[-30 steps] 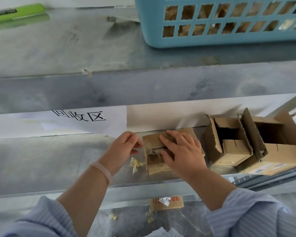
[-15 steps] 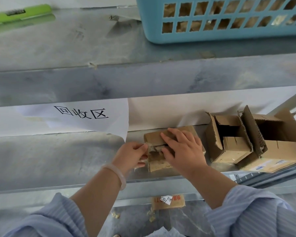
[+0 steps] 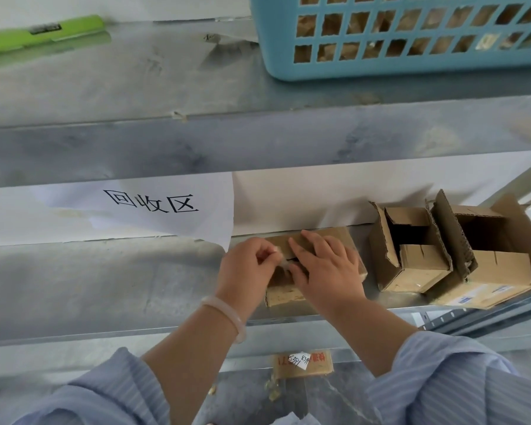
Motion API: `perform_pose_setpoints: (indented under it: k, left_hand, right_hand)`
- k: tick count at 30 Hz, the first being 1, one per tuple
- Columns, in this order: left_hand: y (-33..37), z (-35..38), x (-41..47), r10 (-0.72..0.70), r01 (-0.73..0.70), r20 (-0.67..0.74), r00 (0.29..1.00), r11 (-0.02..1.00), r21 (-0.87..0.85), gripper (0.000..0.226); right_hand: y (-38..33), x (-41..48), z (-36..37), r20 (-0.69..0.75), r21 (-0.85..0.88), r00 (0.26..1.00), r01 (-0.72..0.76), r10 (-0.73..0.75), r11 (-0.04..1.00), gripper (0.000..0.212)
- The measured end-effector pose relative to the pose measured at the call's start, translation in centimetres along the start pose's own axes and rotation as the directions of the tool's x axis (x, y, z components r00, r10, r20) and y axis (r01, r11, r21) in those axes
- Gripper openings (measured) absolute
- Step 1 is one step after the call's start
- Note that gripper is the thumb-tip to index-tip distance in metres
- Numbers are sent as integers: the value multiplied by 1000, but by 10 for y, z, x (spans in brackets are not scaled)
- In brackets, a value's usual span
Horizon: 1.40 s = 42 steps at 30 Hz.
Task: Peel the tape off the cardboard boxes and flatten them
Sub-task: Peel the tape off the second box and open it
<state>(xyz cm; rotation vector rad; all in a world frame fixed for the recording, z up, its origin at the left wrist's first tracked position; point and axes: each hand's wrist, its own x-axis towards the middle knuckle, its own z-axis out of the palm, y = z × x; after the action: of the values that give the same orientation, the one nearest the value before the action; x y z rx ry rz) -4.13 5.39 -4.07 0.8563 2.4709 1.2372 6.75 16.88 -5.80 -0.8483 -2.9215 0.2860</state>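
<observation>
Your left hand [image 3: 248,269] curls at the near-left corner of a squashed cardboard box [image 3: 334,236] on the lower metal shelf [image 3: 105,286]. Its thumb and forefinger are closed in a pinch on a pale, crumpled strip of tape [image 3: 285,262] at the box's top. The other fingers of that hand are tucked toward the palm, and a pale bangle [image 3: 227,314] circles the wrist. Your right hand [image 3: 327,271] lies palm-down across the same box, fingers straight and slightly spread, pressing the cardboard against the shelf; it grips nothing. The two hands sit just beside each other, fingertips nearly meeting over the tape. The box lies low beneath them, its near edge showing between your wrists, close to the shelf's front lip.

Further right on the same shelf, two more boxes stand with flaps open: a smaller box [image 3: 417,265] near your right hand, and a larger box [image 3: 500,265] right against it on the far side. A white paper sign [image 3: 166,210] with black characters hangs behind your left hand. On the upper shelf [image 3: 135,81] sit a blue plastic basket [image 3: 411,67] and, well apart to the left, a green bar-shaped object [image 3: 40,33]. Below the lower shelf, a cardboard scrap [image 3: 316,368] with a handwritten white label lies beside small tape crumbs [image 3: 273,392]
</observation>
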Motion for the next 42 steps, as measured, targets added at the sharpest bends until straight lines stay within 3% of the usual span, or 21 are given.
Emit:
perform_pose_setpoints:
  k: [3, 6, 9, 13, 16, 19, 22, 24, 26, 28, 32, 36, 42]
  left_hand:
    - [5, 3, 1, 74, -77, 48, 996, 996, 50, 24]
    - [3, 1, 7, 178, -192, 91, 980, 964, 183, 10]
    - [-4, -2, 10, 241, -269, 137, 961, 933, 239, 8]
    - [-13, 1, 11, 294, -315, 113, 949, 903, 293, 12]
    - [-9, 3, 9, 316, -336, 115, 942, 870, 360, 13]
    - [-1, 1, 8, 240, -260, 98, 966, 893, 367, 10]
    - [3, 3, 8, 146, -157, 62, 987, 958, 242, 5]
    - [4, 4, 6, 72, -78, 63, 995, 992, 102, 9]
    - [2, 5, 5, -15, 18, 99, 995, 1000, -26, 11]
    - [-3, 3, 7, -48, 62, 162, 986, 995, -82, 11]
    - [-14, -1, 9, 23, -2, 260, 965, 997, -80, 27]
    - [-19, 1, 4, 109, -122, 187, 976, 991, 58, 43]
    - [-24, 1, 4, 239, -276, 204, 949, 945, 174, 31]
  right_hand:
    - [2, 4, -1, 28, 107, 1000, -7, 4, 994, 50]
    - [13, -1, -5, -30, 351, 999, -16, 29, 936, 50]
    - [28, -15, -9, -108, 347, 978, -133, 181, 928, 55]
    - [31, -27, -11, 132, 448, 931, -362, 341, 817, 75]
    - [31, -28, -10, 137, 440, 920, -388, 367, 810, 76]
    - [29, -29, -11, -33, 297, 950, -289, 312, 910, 65]
    - [18, -23, -11, -221, 249, 972, -25, 82, 968, 43]
    - [3, -17, -13, -100, 263, 995, 4, 23, 965, 39]
    - [-9, -8, -15, 23, 299, 993, -120, 118, 947, 40]
    - [-16, 1, -16, 46, 328, 977, -211, 207, 921, 36]
    - [-17, 10, -14, 48, 349, 964, -263, 263, 900, 15]
    - [-12, 13, -13, 40, 347, 965, -255, 258, 903, 3]
    - [8, 8, -18, -110, 441, 961, -180, 252, 879, 5]
